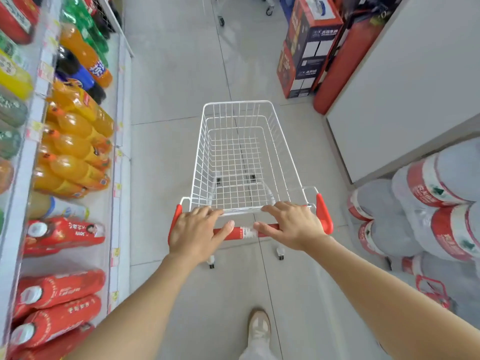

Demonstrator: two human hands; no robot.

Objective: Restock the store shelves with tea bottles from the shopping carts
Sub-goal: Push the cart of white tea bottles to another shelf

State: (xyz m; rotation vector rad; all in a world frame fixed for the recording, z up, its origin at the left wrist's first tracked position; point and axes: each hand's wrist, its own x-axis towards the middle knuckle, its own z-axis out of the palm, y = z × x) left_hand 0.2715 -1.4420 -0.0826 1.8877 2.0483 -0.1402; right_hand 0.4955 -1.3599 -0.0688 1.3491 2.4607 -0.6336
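Left hand [194, 233] and right hand [294, 224] rest on the handle [240, 232] of 1 cart [241, 157].
Fingers loosely spread, nearly straight, tips at the near rim; cart mid-aisle, bottles [65, 284] on shelves [33, 132] at left.

Grey tile floor [176, 87] pretty much everywhere. Toward its far right corner there's a stack of tall red-and-black cartons [309, 45], with a fat red roll [337, 71] tilted between them and a big white panel [402, 87]. Along the near right edge, big water jugs [420, 203] with red labels are piled up. One beige sneaker [259, 327] at the bottom edge.
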